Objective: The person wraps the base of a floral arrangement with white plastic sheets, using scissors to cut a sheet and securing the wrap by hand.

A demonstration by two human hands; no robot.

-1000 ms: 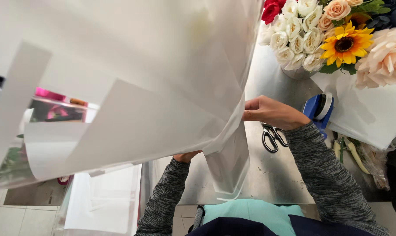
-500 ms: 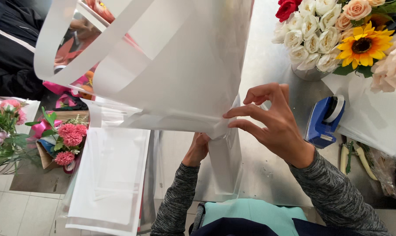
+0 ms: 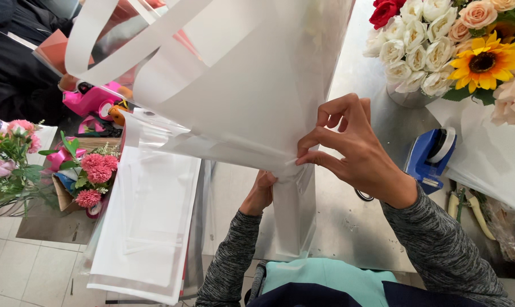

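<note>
Your single head camera looks steeply down from above your own chest, close over the steel counter point(image 3: 354, 222). Your hands point(image 3: 348, 150) sit near frame center, forearms entering from the bottom edge. A white bag point(image 3: 240, 85) held close fills the upper middle. Flowers point(image 3: 451, 45) mark the top right; floor tiles point(image 3: 18, 267) show lower left.

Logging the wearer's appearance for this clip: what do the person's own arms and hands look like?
Both arms wear long, close-fitting sleeves of mottled grey knit, ending at the wrists. The left hand and right hand are bare: no gloves, rings, watch or bracelets show. The fingernails look short and unpainted.
</note>
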